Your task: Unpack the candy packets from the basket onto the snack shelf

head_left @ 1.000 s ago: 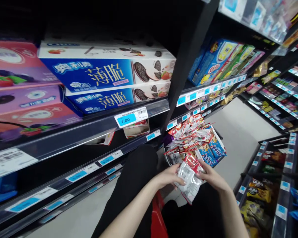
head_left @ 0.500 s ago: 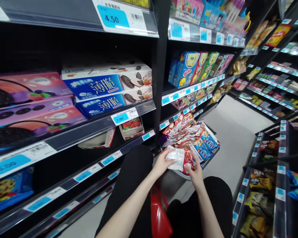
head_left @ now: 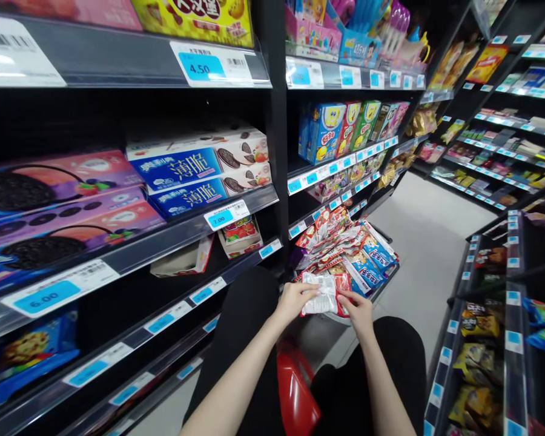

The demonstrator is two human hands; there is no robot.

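A red and white snack packet point(head_left: 321, 297) is held low between both hands, its pale printed side facing up. My left hand point(head_left: 295, 301) grips its left edge with the fingers on top. On the right edge, my right hand point(head_left: 356, 310) pinches the packet. Just beyond it stands a basket point(head_left: 393, 274) piled with snack bags, several blue bags point(head_left: 369, 266) on its right and red and white bags point(head_left: 329, 236) behind and to the left. The packet hides part of the basket's near side.
At left, a shelf holds blue cookie boxes point(head_left: 181, 169) above an opened carton point(head_left: 184, 257) and a carton with red packets point(head_left: 240, 233). Small snack boxes point(head_left: 329, 130) stand on the farther shelf. A red glossy object point(head_left: 295, 387) sits between my knees. Low bins point(head_left: 481, 315) line the right.
The packet has been turned flatter, and the fingers of both hands have shifted onto its upper face. The camera view has tilted slightly, so the shelves appear lower and farther left.
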